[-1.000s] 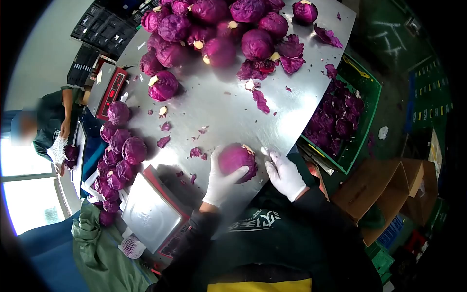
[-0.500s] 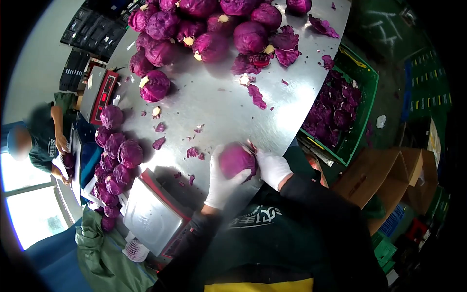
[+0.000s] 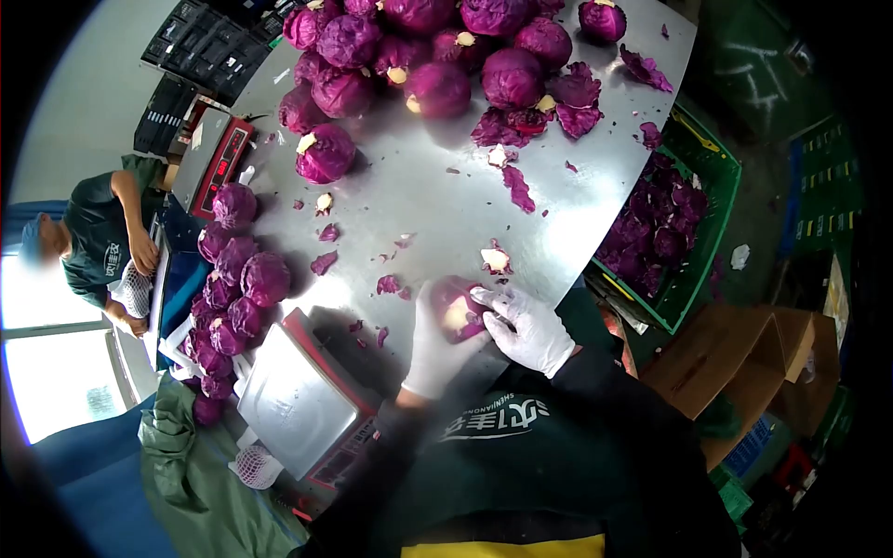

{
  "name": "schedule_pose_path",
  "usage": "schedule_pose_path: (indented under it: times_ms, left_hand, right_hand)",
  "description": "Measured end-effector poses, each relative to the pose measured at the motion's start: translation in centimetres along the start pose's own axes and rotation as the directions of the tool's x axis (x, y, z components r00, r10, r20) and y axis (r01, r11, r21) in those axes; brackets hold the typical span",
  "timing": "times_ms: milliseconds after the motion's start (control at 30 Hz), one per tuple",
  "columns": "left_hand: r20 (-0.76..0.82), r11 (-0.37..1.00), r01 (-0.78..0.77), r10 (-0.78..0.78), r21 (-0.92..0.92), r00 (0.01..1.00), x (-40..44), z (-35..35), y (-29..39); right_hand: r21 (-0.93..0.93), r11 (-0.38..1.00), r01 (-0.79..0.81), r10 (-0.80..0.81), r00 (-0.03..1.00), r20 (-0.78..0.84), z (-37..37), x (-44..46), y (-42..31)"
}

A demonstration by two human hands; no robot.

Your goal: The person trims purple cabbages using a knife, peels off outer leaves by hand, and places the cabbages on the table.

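Observation:
A red cabbage rests in my left hand, which wears a white glove and wraps round it from the left and below. The cabbage's pale cut stem end faces up. My right hand, gloved too, is closed at the cabbage's right side, thumb and fingertips against or very near it. Something small and dark shows between its fingers, too hidden to name. Just beyond the hands, a pale cut stem piece lies on the metal table among purple leaf scraps.
Many red cabbages are heaped at the table's far end, with more along the left edge. A scale stands left of me, another farther off. A green crate of leaves is at right. A co-worker handles white netting.
The cabbage has turned so its pale cut end shows. A stem piece now lies on the table beyond my hands. My right hand has shifted over the cabbage's side; the view has moved slightly.

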State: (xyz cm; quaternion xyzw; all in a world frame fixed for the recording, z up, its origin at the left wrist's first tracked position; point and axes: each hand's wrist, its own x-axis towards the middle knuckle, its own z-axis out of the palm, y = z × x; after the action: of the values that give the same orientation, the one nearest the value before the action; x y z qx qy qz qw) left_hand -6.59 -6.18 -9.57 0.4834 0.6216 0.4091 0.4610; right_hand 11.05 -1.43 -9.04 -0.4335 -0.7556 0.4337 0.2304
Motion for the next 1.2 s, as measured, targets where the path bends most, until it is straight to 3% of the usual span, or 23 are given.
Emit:
schedule_pose_path:
  times_ms: [100,133,167,233,267,333,433,667,767,867,967,1033,1067,1100,1167,1200]
  left_hand:
    - [-0.03,1.0,0.006,-0.007,-0.019,1.0,0.8,0.9,0.1]
    - [-0.071,0.98,-0.131,0.142,0.151,0.987,1.1,1.0,0.3]
    - [-0.068,0.969,-0.152,0.168,0.196,0.983,1.4,1.1,0.8]
    - [-0.066,0.939,-0.189,0.216,0.288,0.974,2.0,1.4,2.0]
    - [-0.064,0.96,-0.188,0.205,0.206,0.977,2.5,1.6,2.2]
    - [-0.008,0.937,-0.215,0.226,0.274,0.974,2.9,1.4,2.5]
    - [0.024,0.895,-0.2,0.208,0.4,0.978,2.9,1.4,1.9]
    - [0.111,0.84,-0.2,0.167,0.504,0.98,3.3,1.0,0.5]
    - [0.051,0.854,-0.147,0.14,0.5,0.989,2.9,1.3,1.2]
    - [-0.024,0.844,-0.184,0.226,0.503,0.974,2.7,1.7,0.9]
    - [0.085,0.861,-0.058,0.017,0.506,0.996,3.2,1.6,3.9]
    - [0.073,0.829,-0.166,0.15,0.534,0.986,2.6,2.1,3.7]
    - [0.064,0.773,-0.237,0.247,0.588,0.967,1.6,2.7,3.6]
    - [0.068,0.702,-0.305,0.344,0.643,0.936,0.9,2.8,3.3]
    - [0.068,0.859,-0.234,0.229,0.456,0.971,1.0,2.0,1.9]
    - [0.019,0.882,-0.196,0.208,0.43,0.978,0.6,1.9,1.1]
  right_hand:
    - [-0.128,0.992,0.02,-0.048,0.975,-0.218,-1.4,-0.2,0.1]
    - [-0.174,0.979,-0.104,0.071,0.98,-0.189,-2.0,-0.2,0.2]
    - [-0.154,0.985,-0.072,0.036,0.975,-0.219,-2.7,-0.5,-0.1]
    - [-0.102,0.988,-0.119,0.103,0.983,-0.15,-3.3,-1.4,-1.7]
    - [-0.168,0.979,-0.119,0.101,0.989,-0.109,-2.7,-1.9,-1.6]
    - [-0.377,0.919,-0.117,0.124,0.992,-0.005,-2.2,-2.0,-1.5]
    - [-0.496,0.86,-0.121,0.139,0.99,0.0,-2.4,-0.9,-1.9]
    - [-0.437,0.899,-0.003,-0.033,0.997,-0.075,-1.8,0.1,0.2]
    - [-0.455,0.885,-0.093,0.048,0.993,-0.109,-1.4,0.3,-0.5]
    - [-0.311,0.94,-0.138,0.072,0.974,-0.217,-1.1,0.7,-0.6]
    - [-0.244,0.93,-0.274,0.243,0.959,-0.147,-1.4,1.5,0.3]
    - [-0.222,0.847,-0.482,0.46,0.876,-0.145,-2.3,3.1,1.7]
    - [0.038,0.932,-0.361,0.358,0.898,-0.256,-1.7,3.3,6.9]
    - [0.0,0.907,-0.421,0.402,0.864,-0.303,-3.2,3.9,7.8]
    - [0.011,0.845,-0.535,0.522,0.818,-0.244,-5.1,5.0,6.6]
    - [0.072,0.911,-0.407,0.411,0.876,-0.252,-5.5,4.6,5.0]
